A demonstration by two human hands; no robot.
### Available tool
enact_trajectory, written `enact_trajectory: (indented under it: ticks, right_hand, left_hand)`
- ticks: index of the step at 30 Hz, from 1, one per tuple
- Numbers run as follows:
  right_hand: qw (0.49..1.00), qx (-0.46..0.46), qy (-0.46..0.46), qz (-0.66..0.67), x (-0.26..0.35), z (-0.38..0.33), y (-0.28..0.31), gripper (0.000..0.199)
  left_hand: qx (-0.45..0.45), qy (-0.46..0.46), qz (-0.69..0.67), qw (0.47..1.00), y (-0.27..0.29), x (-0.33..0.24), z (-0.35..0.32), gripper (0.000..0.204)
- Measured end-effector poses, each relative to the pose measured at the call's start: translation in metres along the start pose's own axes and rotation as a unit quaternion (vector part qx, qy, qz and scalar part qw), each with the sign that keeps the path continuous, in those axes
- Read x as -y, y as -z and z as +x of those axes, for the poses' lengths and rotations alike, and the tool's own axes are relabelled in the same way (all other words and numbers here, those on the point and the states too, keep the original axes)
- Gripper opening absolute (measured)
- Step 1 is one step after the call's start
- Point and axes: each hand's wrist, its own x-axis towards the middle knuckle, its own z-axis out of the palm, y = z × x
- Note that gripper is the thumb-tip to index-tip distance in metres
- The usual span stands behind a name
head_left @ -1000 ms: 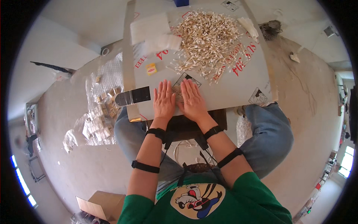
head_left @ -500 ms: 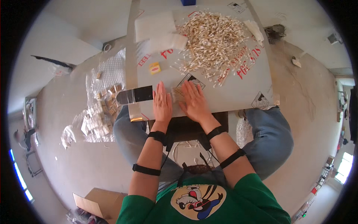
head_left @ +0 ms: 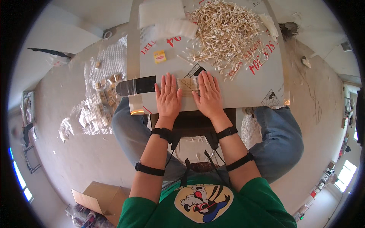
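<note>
A row of cotton swabs (head_left: pixel 187 87) lies side by side near the table's front edge, between my two hands. Flat on the table at the row's left end is my left hand (head_left: pixel 168 97), its fingers stretched out. My right hand (head_left: pixel 208 95) rests at the row's other end, fingers extended and palm down. Neither hand grips anything. Farther back, a large loose heap of cotton swabs (head_left: pixel 228 36) spreads over the table. A small yellow box (head_left: pixel 159 56) lies beyond my left hand.
Translucent white bags (head_left: pixel 161 13) lie at the table's (head_left: pixel 247 89) back left. A black strip (head_left: pixel 146 85) crosses its left edge. Packed bundles (head_left: pixel 97 112) sit on bubble wrap on the floor at the left. An open cardboard box (head_left: pixel 102 197) stands lower left.
My hands have moved apart slightly, and more of the swab row shows between them. The right hand has turned straighter. The whole view has shifted, with the table sitting higher.
</note>
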Motion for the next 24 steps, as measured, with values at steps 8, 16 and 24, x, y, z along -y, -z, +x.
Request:
enact_trajectory:
  ticks: [8, 16, 24]
  right_hand:
    - [0.995, -0.045, 0.028, 0.080, -0.014, 0.025, -0.003, 0.031]
    - [0.988, 0.094, -0.052, 0.110, -0.020, 0.064, 0.000, 0.009]
    - [0.985, 0.152, -0.046, 0.073, -0.019, 0.078, 0.005, 0.010]
  left_hand:
    - [0.016, 0.008, -0.008, 1.000, 0.006, -0.003, 0.002, 0.053]
    - [0.041, -0.005, 0.032, 0.999, 0.010, -0.006, 0.002, 0.049]
    - [0.047, -0.009, 0.028, 0.998, 0.012, -0.007, 0.003, 0.046]
